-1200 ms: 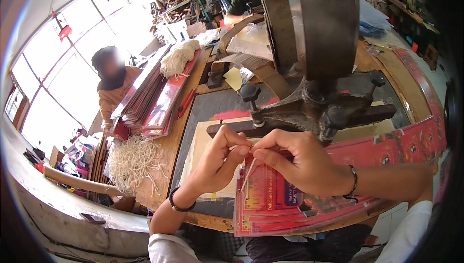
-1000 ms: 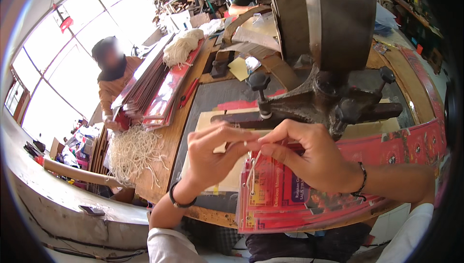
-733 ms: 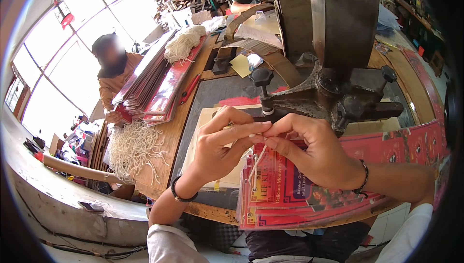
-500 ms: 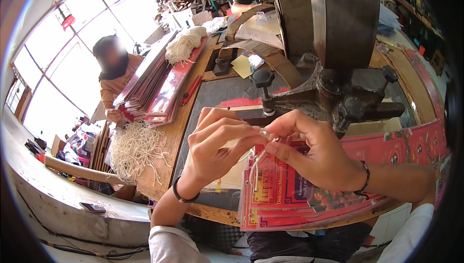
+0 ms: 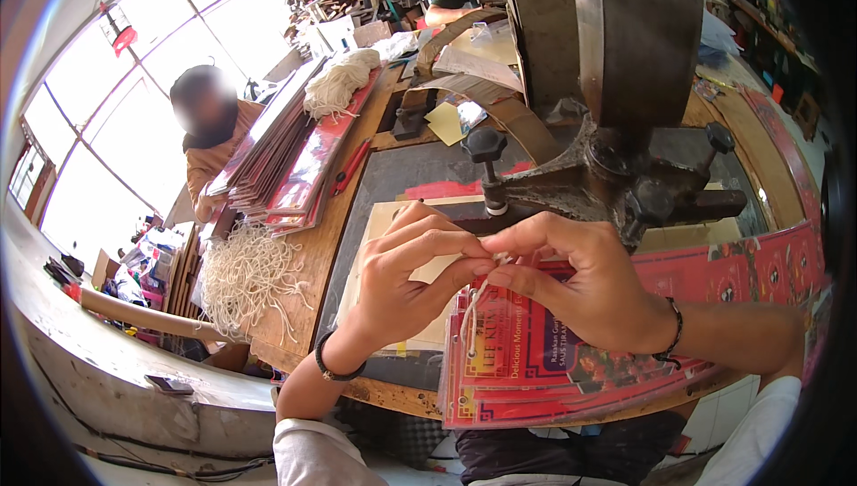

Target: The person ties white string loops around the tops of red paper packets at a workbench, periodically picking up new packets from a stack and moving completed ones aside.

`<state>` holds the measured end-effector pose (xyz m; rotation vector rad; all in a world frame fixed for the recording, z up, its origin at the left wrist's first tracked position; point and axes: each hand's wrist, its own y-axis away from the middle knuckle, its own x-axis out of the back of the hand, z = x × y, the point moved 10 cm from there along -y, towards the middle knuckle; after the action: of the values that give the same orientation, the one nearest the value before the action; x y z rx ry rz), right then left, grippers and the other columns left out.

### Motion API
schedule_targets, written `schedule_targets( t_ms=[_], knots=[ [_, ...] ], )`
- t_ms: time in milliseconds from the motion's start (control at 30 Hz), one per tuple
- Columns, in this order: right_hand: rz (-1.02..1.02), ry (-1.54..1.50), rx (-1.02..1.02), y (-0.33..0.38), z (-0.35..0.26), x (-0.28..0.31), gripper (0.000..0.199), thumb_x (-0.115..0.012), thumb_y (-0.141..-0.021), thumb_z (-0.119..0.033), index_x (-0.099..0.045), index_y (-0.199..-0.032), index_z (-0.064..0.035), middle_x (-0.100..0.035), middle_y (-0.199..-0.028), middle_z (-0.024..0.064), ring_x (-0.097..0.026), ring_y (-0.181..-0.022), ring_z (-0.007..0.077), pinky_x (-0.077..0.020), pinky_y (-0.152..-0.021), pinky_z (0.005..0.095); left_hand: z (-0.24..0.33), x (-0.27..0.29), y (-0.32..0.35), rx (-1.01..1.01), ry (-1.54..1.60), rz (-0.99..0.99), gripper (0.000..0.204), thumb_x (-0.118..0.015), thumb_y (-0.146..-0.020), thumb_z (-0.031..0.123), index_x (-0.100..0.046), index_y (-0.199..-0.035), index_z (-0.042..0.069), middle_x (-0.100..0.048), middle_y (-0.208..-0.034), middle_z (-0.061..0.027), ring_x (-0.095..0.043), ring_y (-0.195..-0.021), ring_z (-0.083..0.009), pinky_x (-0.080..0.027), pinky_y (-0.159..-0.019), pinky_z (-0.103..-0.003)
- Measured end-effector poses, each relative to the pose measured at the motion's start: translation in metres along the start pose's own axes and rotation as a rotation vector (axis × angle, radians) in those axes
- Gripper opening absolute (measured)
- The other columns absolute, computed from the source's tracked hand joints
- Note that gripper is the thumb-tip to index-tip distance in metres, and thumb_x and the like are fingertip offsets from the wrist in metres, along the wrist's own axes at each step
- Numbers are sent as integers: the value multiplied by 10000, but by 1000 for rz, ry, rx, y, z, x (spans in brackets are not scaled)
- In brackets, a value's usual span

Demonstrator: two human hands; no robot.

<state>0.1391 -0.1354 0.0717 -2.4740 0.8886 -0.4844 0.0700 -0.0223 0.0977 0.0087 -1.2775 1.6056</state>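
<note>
Pinching white cord (image 5: 472,312) thumb-to-finger in both left grip (image 5: 402,282) and right grip (image 5: 585,288), by left end of red printed sheets (image 5: 527,397). Thin, running down onto the sheets. As for those: glossy, overlapping, jutting past near edge of desk (image 5: 388,394). Dark lettering on yellow panel (image 5: 489,343), white lettering on dark blue panel (image 5: 561,340), food-like pictures farther right.

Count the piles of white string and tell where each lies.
2: a bundled pile on the stacked red strips, and a tangled pile on the wooden table at left. The machine may hide more.
</note>
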Motion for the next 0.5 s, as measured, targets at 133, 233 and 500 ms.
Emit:
schedule_targets(
  t_ms=[133, 233, 500],
  knots=[
    [5, 3, -16, 3, 6, 2, 95, -724, -902, -76, -685, -971, -22, -710, -803, 74, -641, -679, 98, -506, -598, 257, -5, -2, 1, 45, 65, -46, 185, -819, -758, 54, -717, -912, 51, -715, -837, -43, -636, -776, -203, -503, -739, -330],
    [-19, 8, -91, 4, 15, -1, 104, -730, -899, -107, -688, -958, -31, -704, -794, 70, -628, -666, 112, -503, -615, 266, 6, 5, -4, -86, -77, 44, 202, -807, -794, 155, -723, -952, 63, -728, -923, -72, -673, -868, -247, -513, -848, -380],
    [-111, 161, -33, 3, -2, -5, 83, -719, -881, -112, -695, -930, -50, -716, -867, 86, -661, -799, 212, -525, -713, 336, 61, -10, 34, -585, -455, 18, 591, -469, -952, 601, -732, -1123, 100, -658, -1294, -95, -626, -1219, -246, -331, -1160, -496]
  ],
)
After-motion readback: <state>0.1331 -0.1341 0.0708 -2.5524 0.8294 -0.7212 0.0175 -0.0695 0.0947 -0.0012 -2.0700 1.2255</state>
